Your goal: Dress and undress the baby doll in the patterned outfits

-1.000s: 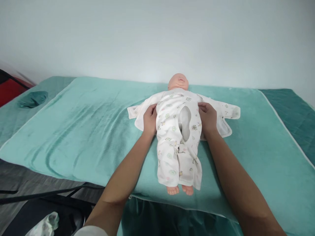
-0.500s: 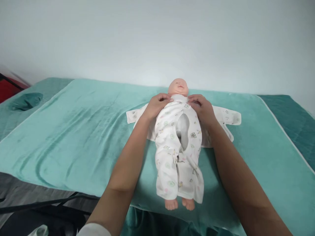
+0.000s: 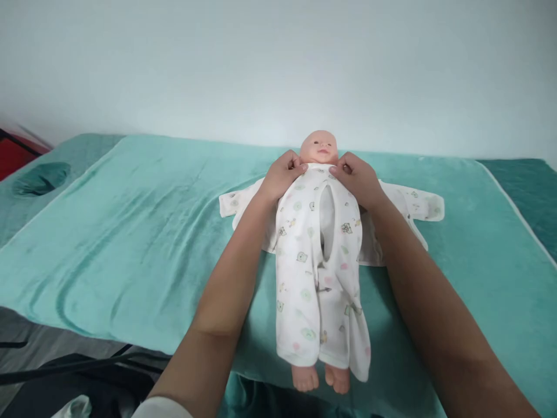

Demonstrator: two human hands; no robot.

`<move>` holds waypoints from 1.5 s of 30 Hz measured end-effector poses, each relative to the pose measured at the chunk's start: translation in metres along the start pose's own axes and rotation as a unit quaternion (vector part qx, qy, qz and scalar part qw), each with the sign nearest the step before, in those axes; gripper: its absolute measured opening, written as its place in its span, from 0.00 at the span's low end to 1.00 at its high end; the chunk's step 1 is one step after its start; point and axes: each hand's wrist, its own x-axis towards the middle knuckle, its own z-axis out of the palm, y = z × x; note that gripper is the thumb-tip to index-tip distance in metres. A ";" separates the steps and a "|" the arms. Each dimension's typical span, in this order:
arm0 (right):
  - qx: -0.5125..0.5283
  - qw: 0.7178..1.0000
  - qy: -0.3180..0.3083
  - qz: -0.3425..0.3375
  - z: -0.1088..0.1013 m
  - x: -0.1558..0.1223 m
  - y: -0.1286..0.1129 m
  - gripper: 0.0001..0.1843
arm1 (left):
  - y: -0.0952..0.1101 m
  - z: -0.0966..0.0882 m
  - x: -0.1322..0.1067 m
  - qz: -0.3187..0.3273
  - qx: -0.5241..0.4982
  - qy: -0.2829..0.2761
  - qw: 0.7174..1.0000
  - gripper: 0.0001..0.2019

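A baby doll (image 3: 319,146) lies on its back, head toward the wall, bare feet toward me. White printed baby pants (image 3: 300,255) with an oval opening at the crotch cover it from the legs up to the neck. My left hand (image 3: 285,174) pinches the waistband at one side of the doll's neck. At the other side my right hand (image 3: 357,179) grips the waistband with closed fingers. Beneath the doll a matching white baby shirt (image 3: 421,203) is spread, its sleeves out to both sides. The doll's arms are hidden.
A light green sheet (image 3: 143,232) covers the padded bed, which has a face hole (image 3: 41,179) at the far left. The white wall (image 3: 278,69) stands right behind. Dark bars and a black item (image 3: 82,386) are at the lower left, below the bed's edge.
Both hands have tightened on the waistband and drawn it up a little toward the doll's chin. The pants look smoother and straighter. The view has shifted slightly.
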 end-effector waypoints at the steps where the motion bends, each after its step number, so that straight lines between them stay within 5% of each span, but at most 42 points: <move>1: -0.005 1.000 0.011 0.008 0.003 0.003 0.002 0.11 | -0.002 0.001 0.002 0.000 0.007 0.010 1.000 0.11; 6: 0.061 0.997 0.044 0.000 0.009 -0.001 0.005 0.07 | -0.007 0.006 0.002 0.034 -0.027 0.036 0.998 0.03; 8: 0.081 0.995 0.045 -0.031 0.007 -0.010 0.003 0.08 | -0.009 0.005 -0.004 0.042 -0.041 0.035 0.998 0.07; 14: 0.101 0.992 0.044 -0.056 -0.002 -0.048 0.003 0.17 | -0.013 0.001 -0.052 0.080 0.045 0.093 0.991 0.14; 19: 0.134 0.988 0.079 -0.008 -0.004 -0.110 -0.003 0.22 | -0.015 0.003 -0.117 0.063 0.144 0.124 0.980 0.18; 24: 0.123 0.983 0.130 -0.031 -0.010 -0.200 -0.041 0.22 | -0.017 0.009 -0.154 0.034 0.221 0.115 0.968 0.19; 26: 0.096 0.988 0.096 -0.074 -0.014 -0.233 -0.062 0.19 | -0.017 0.011 -0.160 0.022 0.240 0.111 0.964 0.17; 29: 0.002 0.992 -0.042 -0.122 -0.021 -0.271 -0.094 0.17 | -0.016 0.013 -0.163 0.009 0.257 0.107 0.960 0.15; 32: -0.137 0.972 -0.127 -0.142 -0.020 -0.295 -0.121 0.13 | -0.013 0.013 -0.164 0.008 0.291 0.095 0.952 0.15; 38: -0.297 0.942 -0.077 -0.133 0.012 -0.304 -0.137 0.03 | -0.012 0.014 -0.165 0.001 0.397 0.072 0.915 0.17; 45: -0.281 0.942 -0.038 -0.179 0.019 -0.306 -0.137 0.05 | -0.008 0.015 -0.163 -0.016 0.495 0.068 0.866 0.16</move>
